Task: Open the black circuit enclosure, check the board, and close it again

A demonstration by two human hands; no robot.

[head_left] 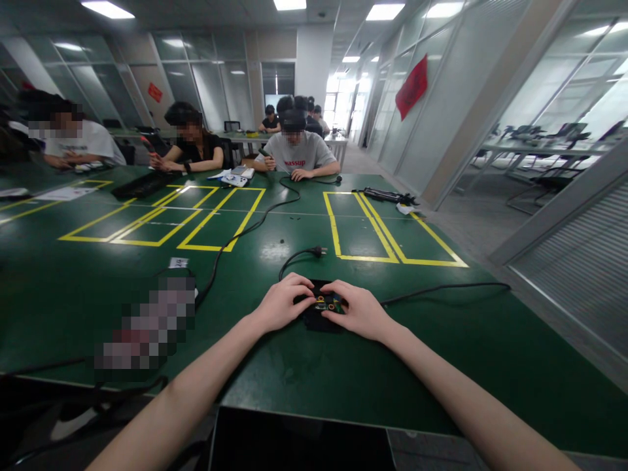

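My left hand (pixel 288 302) and my right hand (pixel 357 310) face each other over a small circuit board (pixel 321 305) with orange-yellow rings on it. The fingers of both curl in and pinch the board's two ends. Under it on the table lies a black plastic case (pixel 318 323), partly covered by my fingers. A black cord with a plug (pixel 318 251) curves out behind my left hand. Another black cable (pixel 441 288) runs off to the right from beside my right hand.
The green table (pixel 275 373) carries yellow tape rectangles (pixel 367 260). To my left lies a blurred-out object (pixel 147 324) with a long cable (pixel 255 226). A black folded item (pixel 390 196) lies far right. Across the table a person (pixel 299 150) works; others sit at left.
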